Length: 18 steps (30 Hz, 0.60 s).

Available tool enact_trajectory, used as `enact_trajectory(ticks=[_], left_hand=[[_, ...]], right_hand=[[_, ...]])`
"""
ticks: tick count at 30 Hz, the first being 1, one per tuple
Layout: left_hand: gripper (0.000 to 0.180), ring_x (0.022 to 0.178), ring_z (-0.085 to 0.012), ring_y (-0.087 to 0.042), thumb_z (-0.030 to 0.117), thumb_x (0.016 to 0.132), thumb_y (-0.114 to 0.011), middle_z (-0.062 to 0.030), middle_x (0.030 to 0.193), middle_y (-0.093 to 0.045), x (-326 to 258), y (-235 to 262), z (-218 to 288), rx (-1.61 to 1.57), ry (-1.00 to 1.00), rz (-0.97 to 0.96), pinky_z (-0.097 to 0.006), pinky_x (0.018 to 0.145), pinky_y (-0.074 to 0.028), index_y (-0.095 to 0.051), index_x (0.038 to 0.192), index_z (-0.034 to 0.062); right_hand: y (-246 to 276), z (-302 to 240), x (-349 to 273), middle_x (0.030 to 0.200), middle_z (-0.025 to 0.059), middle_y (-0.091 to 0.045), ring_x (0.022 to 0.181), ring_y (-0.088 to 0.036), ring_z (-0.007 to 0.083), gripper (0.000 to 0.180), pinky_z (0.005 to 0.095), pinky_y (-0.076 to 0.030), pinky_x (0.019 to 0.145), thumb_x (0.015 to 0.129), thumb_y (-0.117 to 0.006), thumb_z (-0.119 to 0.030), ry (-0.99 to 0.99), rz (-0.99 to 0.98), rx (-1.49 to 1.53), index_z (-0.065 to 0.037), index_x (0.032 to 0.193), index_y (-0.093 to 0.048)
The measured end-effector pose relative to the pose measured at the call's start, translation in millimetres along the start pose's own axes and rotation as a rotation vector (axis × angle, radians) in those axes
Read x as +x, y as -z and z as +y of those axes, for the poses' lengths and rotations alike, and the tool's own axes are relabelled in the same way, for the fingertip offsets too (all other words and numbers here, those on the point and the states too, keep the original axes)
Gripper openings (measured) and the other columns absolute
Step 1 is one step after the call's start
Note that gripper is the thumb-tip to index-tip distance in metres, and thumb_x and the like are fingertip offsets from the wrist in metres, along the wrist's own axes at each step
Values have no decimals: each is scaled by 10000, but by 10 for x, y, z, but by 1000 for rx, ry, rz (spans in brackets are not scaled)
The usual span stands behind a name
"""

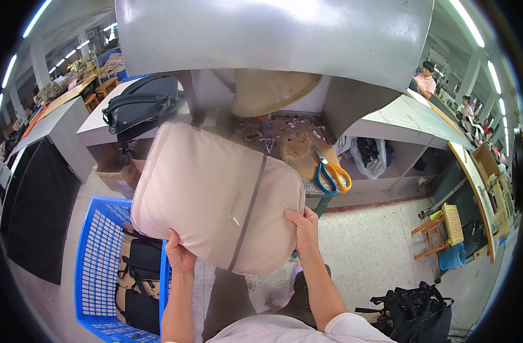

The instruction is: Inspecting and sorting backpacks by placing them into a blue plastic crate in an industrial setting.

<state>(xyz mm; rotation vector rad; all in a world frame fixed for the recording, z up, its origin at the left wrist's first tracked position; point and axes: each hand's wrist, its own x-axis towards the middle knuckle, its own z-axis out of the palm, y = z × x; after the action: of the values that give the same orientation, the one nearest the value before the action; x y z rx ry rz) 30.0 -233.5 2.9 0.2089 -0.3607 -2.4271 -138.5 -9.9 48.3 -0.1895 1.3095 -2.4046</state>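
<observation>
A large pale pink padded fabric bag piece with rounded corners is held up before me, tilted. A dark grey strip crosses it, and a small light tag-like mark sits beside the strip. My left hand grips its lower left edge with the thumb on top. At the right edge, my right hand pinches it, thumb on the near face; the other fingers are mostly hidden behind. Just beyond lie scissors with one blue and one orange handle, on a worktop littered with scraps.
A metal hood overhangs the worktop. On the left table rests a black backpack. A blue plastic basket with black pieces stands lower left. Black bags lie lower right, near a wooden stool. A person works far right.
</observation>
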Motion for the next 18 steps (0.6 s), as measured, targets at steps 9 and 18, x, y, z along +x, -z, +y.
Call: enact_trajectory(ticks=[9, 18], left_hand=[[423, 1090, -245, -471, 209, 800, -590, -83, 1178, -514, 52, 46, -63, -42, 20, 4, -420, 963, -355, -469, 1171, 45], [419, 1097, -247, -468, 202, 796, -594, -81, 1185, -512, 67, 103, -144, -82, 51, -28, -427, 966, -348, -476, 1169, 51]], right_hand=[[-22, -74, 37, 894, 98, -628, 731, -609, 151, 283, 257, -489, 685, 691, -579, 24, -2, 20, -11, 47, 973, -586], [-2, -149, 13, 861, 95, -632, 696, -610, 145, 268, 254, -495, 663, 685, -580, 31, 28, 23, -28, 45, 952, -590]])
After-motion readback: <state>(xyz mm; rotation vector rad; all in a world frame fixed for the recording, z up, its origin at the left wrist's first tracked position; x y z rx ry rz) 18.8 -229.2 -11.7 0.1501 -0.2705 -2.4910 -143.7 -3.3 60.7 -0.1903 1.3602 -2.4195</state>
